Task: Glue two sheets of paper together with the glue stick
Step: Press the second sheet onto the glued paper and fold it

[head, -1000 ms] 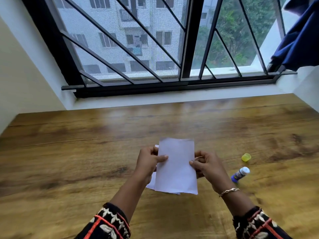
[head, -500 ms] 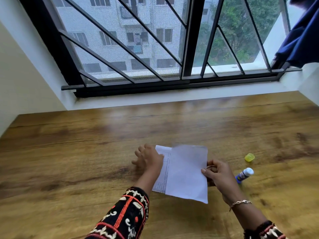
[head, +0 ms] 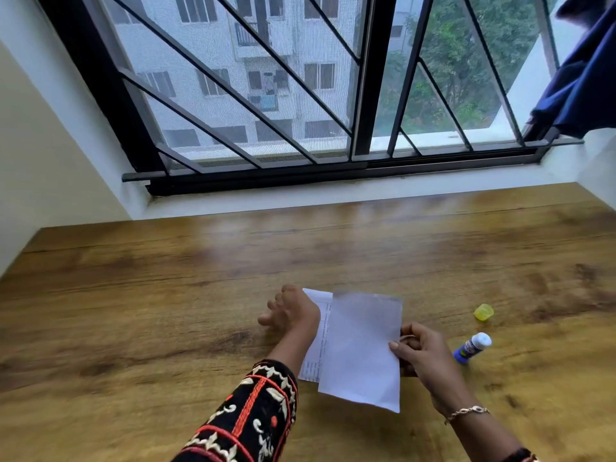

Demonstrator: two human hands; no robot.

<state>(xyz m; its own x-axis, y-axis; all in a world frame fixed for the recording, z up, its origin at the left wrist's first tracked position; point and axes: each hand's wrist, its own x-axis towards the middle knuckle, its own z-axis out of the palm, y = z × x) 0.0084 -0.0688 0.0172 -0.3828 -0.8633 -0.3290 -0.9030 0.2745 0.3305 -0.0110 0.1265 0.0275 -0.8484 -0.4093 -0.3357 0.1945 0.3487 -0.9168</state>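
Nearest the camera, a black sleeve embroidered in red and white [head: 253, 418] covers the left forearm, and a thin chain bracelet [head: 466, 411] circles the right wrist. The right hand [head: 423, 356] pinches the right edge of a plain white sheet of paper [head: 361, 348] between thumb and fingers, holding it over a second white sheet with faint printed lines [head: 316, 341] lying on the brown wood-grain table [head: 133, 311]. The left hand [head: 290, 311] rests palm down on the printed sheet's left part, fingers loosely spread and gripping nothing. Just right of the right hand lies an uncapped blue-and-white glue stick [head: 472, 347], its yellow cap [head: 484, 311] a little farther back. Beyond stands a black-barred window [head: 361, 78], a dark blue cloth [head: 586, 71] hanging at its right.
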